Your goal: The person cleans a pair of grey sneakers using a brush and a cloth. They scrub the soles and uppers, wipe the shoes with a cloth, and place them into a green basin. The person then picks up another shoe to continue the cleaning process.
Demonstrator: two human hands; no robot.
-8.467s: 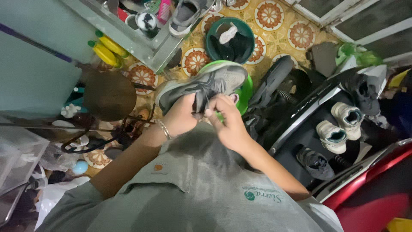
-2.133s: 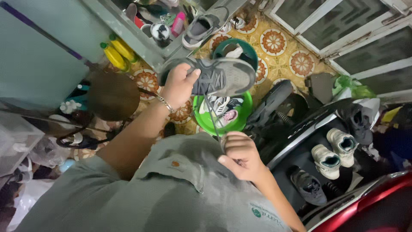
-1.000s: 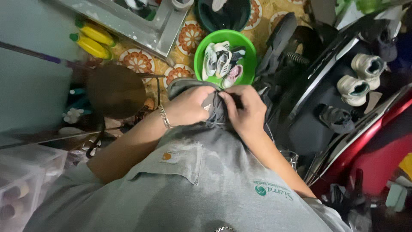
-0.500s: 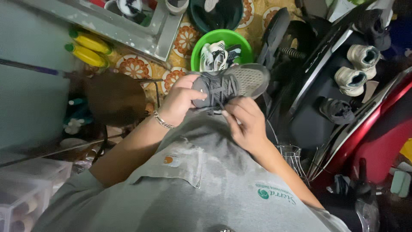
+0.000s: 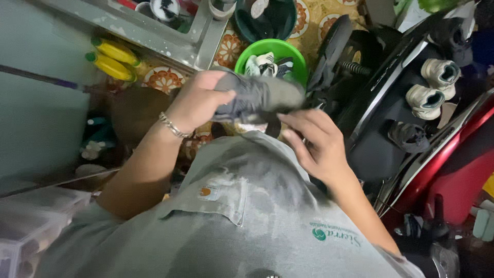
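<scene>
A grey sneaker (image 5: 260,98) is held at chest height, clamped at the heel by the left hand (image 5: 198,103). The right hand (image 5: 314,141) is open beneath it, fingers touching. Handling judged midway; more shoes wait in the green basin (image 5: 247,54).

Matt grey knit-cloth shoe (image 5: 262,98), glossy green plastic basin (image 5: 296,56), shiny metal bracelet (image 5: 174,126).

Your left hand (image 5: 198,103) covers the near end of the grey shoe (image 5: 262,97), which is motion-blurred, so its laces can't be made out. The shoe hides part of the green basin (image 5: 288,51). The dark basin (image 5: 280,18) beyond is cut by the far edge.
</scene>
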